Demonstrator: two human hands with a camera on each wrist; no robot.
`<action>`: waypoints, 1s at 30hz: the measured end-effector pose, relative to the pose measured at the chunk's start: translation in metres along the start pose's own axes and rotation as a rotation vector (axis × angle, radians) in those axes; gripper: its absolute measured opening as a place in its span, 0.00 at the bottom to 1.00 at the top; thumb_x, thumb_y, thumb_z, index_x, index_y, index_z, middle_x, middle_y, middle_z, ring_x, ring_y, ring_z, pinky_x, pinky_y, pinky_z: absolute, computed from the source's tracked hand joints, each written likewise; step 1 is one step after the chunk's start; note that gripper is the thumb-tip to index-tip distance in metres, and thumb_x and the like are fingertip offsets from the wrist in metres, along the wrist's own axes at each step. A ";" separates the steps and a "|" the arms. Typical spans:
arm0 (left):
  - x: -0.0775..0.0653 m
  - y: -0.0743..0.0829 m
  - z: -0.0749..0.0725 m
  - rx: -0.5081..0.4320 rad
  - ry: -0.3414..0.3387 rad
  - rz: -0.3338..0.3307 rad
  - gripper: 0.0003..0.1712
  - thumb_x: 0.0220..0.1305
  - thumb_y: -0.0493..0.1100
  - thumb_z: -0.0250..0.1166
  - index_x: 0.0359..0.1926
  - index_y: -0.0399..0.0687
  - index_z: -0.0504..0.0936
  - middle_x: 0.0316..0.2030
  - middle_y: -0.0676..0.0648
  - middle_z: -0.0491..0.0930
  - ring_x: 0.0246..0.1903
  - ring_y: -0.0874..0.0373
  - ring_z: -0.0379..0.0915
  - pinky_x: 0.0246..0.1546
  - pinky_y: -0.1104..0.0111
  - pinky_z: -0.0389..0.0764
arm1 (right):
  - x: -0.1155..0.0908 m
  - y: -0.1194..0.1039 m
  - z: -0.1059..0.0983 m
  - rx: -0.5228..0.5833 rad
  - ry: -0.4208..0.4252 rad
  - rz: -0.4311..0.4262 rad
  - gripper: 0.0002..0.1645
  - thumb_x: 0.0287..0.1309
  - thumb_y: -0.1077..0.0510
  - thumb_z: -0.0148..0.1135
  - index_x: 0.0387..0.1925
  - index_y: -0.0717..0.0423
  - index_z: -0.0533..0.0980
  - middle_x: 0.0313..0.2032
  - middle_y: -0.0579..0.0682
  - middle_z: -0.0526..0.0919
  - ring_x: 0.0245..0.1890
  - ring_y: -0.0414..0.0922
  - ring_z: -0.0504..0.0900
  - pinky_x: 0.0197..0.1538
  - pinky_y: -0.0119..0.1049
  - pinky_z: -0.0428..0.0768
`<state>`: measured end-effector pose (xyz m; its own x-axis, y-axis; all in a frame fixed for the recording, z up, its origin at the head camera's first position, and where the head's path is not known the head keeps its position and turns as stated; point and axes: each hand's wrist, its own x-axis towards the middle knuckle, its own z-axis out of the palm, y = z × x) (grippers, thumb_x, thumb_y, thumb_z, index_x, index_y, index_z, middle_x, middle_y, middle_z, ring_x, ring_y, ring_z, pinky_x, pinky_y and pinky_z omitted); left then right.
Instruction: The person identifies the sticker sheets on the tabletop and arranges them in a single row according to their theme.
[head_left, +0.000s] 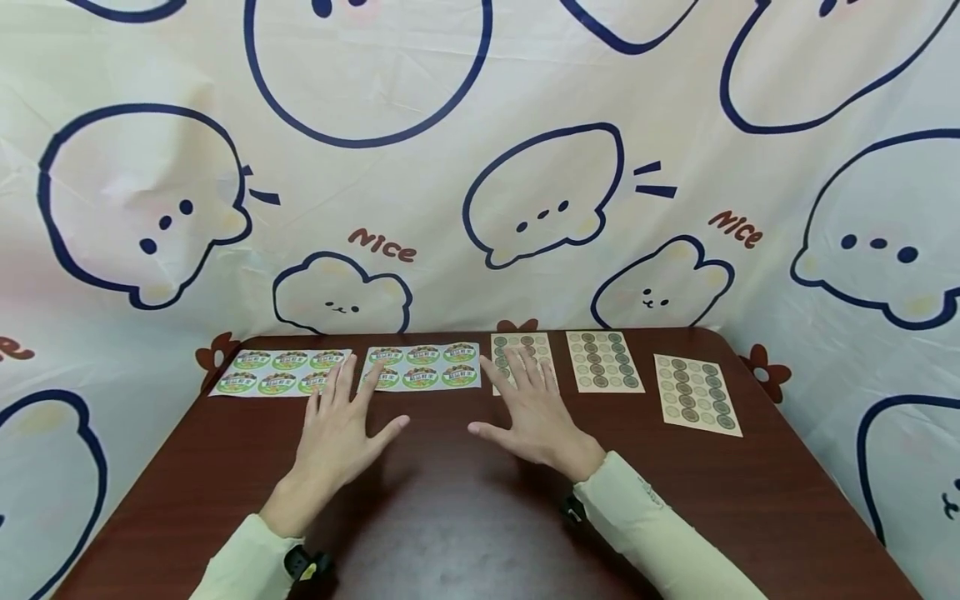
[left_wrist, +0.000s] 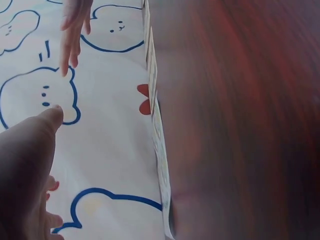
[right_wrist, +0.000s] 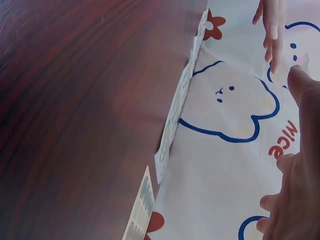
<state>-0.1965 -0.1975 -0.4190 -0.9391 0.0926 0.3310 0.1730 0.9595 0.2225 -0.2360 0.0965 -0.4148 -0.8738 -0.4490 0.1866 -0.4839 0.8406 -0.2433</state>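
Both hands are spread above the dark table in the head view, palms down and holding nothing. My left hand (head_left: 336,437) overlaps the inner edges of two white sheets of green-and-yellow oval stickers, a left one (head_left: 258,371) and a right one (head_left: 423,367). The fingers of my right hand (head_left: 536,421) overlap a cream sheet of small round stickers (head_left: 510,342). In the left wrist view, the left thumb (left_wrist: 42,125) points toward the other hand, and the sheets show edge-on along the table's back. The right thumb (right_wrist: 302,87) appears in the right wrist view.
Two more cream sheets of round stickers lie to the right, one near the back (head_left: 606,362) and one angled by the table's right edge (head_left: 697,396). A printed cloth (head_left: 435,200) hangs behind the brown table (head_left: 465,517) and along its sides.
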 end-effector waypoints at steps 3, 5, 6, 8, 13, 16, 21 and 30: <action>-0.002 -0.007 -0.001 -0.007 0.005 -0.003 0.52 0.64 0.71 0.61 0.80 0.57 0.54 0.78 0.34 0.49 0.76 0.32 0.46 0.69 0.33 0.55 | 0.002 -0.004 0.003 0.017 -0.014 -0.006 0.57 0.59 0.22 0.54 0.81 0.32 0.43 0.82 0.53 0.43 0.82 0.57 0.39 0.78 0.64 0.42; -0.003 -0.012 -0.001 -0.016 0.005 -0.010 0.51 0.64 0.71 0.61 0.80 0.56 0.54 0.78 0.33 0.50 0.75 0.31 0.47 0.68 0.33 0.58 | 0.004 -0.007 0.005 0.023 -0.018 -0.012 0.56 0.60 0.22 0.53 0.81 0.33 0.44 0.82 0.53 0.45 0.82 0.58 0.42 0.78 0.64 0.44; -0.004 -0.013 -0.001 -0.021 0.009 -0.011 0.51 0.64 0.70 0.61 0.80 0.56 0.55 0.77 0.33 0.51 0.75 0.30 0.48 0.67 0.33 0.59 | 0.004 -0.008 0.006 0.025 -0.020 -0.014 0.55 0.60 0.22 0.53 0.81 0.33 0.45 0.82 0.53 0.45 0.82 0.57 0.42 0.78 0.63 0.45; -0.005 -0.017 -0.001 -0.029 0.009 -0.018 0.50 0.65 0.69 0.61 0.79 0.55 0.55 0.76 0.32 0.53 0.74 0.29 0.50 0.66 0.32 0.60 | 0.005 -0.011 0.008 0.039 -0.022 -0.026 0.55 0.61 0.23 0.53 0.81 0.35 0.46 0.81 0.53 0.47 0.81 0.58 0.44 0.78 0.64 0.46; -0.011 -0.026 -0.001 -0.033 -0.008 -0.043 0.49 0.65 0.67 0.62 0.78 0.51 0.57 0.75 0.29 0.55 0.74 0.29 0.50 0.66 0.32 0.62 | 0.006 -0.015 0.015 0.036 -0.042 -0.046 0.54 0.62 0.23 0.52 0.81 0.35 0.46 0.80 0.55 0.50 0.81 0.58 0.45 0.77 0.64 0.47; -0.012 -0.031 0.000 -0.038 -0.012 -0.052 0.49 0.66 0.66 0.63 0.78 0.49 0.58 0.74 0.28 0.55 0.73 0.29 0.52 0.64 0.32 0.63 | 0.007 -0.017 0.017 0.031 -0.050 -0.049 0.53 0.63 0.23 0.52 0.81 0.34 0.46 0.80 0.55 0.51 0.81 0.58 0.46 0.77 0.63 0.48; -0.013 -0.036 0.001 -0.051 0.003 -0.053 0.48 0.65 0.64 0.65 0.77 0.47 0.59 0.72 0.28 0.58 0.71 0.28 0.55 0.61 0.30 0.65 | 0.010 -0.022 0.019 0.047 -0.066 -0.062 0.53 0.63 0.24 0.53 0.81 0.34 0.46 0.80 0.57 0.51 0.80 0.60 0.48 0.77 0.64 0.51; -0.012 -0.042 -0.004 -0.066 0.025 -0.052 0.45 0.65 0.60 0.66 0.75 0.45 0.63 0.71 0.29 0.62 0.70 0.29 0.57 0.60 0.30 0.65 | 0.018 -0.032 0.021 0.062 -0.087 -0.078 0.52 0.64 0.25 0.53 0.81 0.36 0.48 0.79 0.57 0.53 0.80 0.59 0.48 0.76 0.64 0.52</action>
<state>-0.1915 -0.2402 -0.4285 -0.9397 0.0352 0.3403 0.1437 0.9432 0.2994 -0.2367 0.0548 -0.4236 -0.8332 -0.5387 0.1249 -0.5499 0.7831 -0.2907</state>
